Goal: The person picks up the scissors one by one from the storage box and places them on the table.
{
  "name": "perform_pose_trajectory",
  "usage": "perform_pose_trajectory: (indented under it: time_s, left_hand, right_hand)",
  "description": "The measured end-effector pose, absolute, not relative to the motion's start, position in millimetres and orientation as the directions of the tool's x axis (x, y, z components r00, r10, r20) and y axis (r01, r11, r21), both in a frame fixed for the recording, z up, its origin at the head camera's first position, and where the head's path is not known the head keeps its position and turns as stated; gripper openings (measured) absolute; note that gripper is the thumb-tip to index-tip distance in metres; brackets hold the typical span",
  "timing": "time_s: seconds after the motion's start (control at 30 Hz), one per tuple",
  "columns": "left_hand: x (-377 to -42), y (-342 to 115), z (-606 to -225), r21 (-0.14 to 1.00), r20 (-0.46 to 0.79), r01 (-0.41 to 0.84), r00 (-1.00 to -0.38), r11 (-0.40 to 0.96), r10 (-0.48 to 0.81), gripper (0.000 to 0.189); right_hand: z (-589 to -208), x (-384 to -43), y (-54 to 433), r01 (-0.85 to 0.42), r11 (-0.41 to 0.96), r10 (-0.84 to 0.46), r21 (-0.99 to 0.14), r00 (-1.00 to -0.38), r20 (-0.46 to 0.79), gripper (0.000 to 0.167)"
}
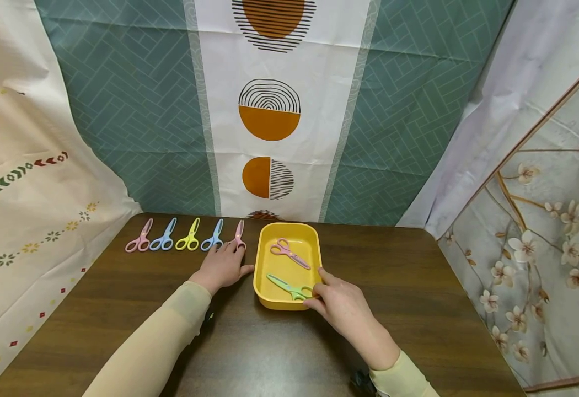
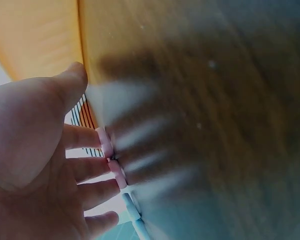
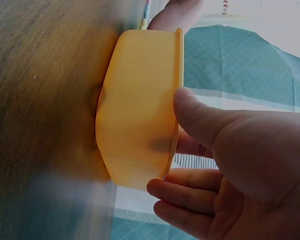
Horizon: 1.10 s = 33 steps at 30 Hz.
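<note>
My left hand (image 1: 222, 267) lies with its fingers extended at the handles of the pink scissors (image 1: 240, 234), the rightmost pair in a row. In the left wrist view the fingertips (image 2: 101, 185) reach the pink handle loops (image 2: 105, 142), and the thumb points towards the tray's side. My right hand (image 1: 343, 303) pinches the near right corner of a yellow tray (image 1: 282, 304), thumb (image 3: 190, 102) on the rim and the index finger behind it. Inside the tray lie another pair of pink scissors (image 1: 296, 259) and a pair of green scissors (image 1: 282, 283).
Left of my left hand, pink scissors (image 1: 139, 238), blue scissors (image 1: 164, 237), yellow scissors (image 1: 188, 237) and more blue scissors (image 1: 214, 237) line the back of the dark wooden table (image 1: 250, 353). A patterned curtain (image 1: 135, 110) hangs right behind the table's far edge.
</note>
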<state>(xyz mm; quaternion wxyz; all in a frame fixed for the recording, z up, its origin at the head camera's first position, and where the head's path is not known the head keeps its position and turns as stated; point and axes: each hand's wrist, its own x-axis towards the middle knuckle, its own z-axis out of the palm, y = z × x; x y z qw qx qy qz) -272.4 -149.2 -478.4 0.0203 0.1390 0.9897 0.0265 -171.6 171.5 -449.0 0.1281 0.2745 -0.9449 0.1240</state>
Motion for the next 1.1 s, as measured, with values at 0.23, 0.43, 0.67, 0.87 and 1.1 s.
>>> perform_pose_trajectory:
  time_s: [0.23, 0.43, 0.67, 0.87, 1.1]
  left_hand:
    - [-275, -151, -478, 0.071, -0.025, 0.279, -0.959, 0.958, 0.282, 0.073]
    - [-277, -151, -476, 0.081, -0.037, 0.275, -0.960, 0.958, 0.278, 0.074]
    - [-276, -152, -478, 0.138, -0.001, 0.260, -0.965, 0.956, 0.262, 0.069]
    - [-273, -154, -474, 0.141, 0.081, 0.284, -0.958, 0.948, 0.275, 0.056]
    - [-264, -150, -461, 0.081, 0.152, 0.314, -0.942, 0.946, 0.300, 0.055]
  right_hand:
    - [-449, -172, 172, -0.551, 0.819, -0.487, -0.161, -0.816, 0.313, 0.028]
    - [-448, -172, 172, -0.540, 0.826, -0.480, -0.164, -0.825, 0.298, 0.028]
    - [-449, -172, 171, -0.536, 0.828, -0.480, -0.164, -0.829, 0.287, 0.028]
    - [-449, -172, 171, -0.546, 0.824, -0.487, -0.153, -0.819, 0.303, 0.028]
    - [-448, -171, 171, -0.543, 0.825, -0.482, -0.157, -0.820, 0.308, 0.027]
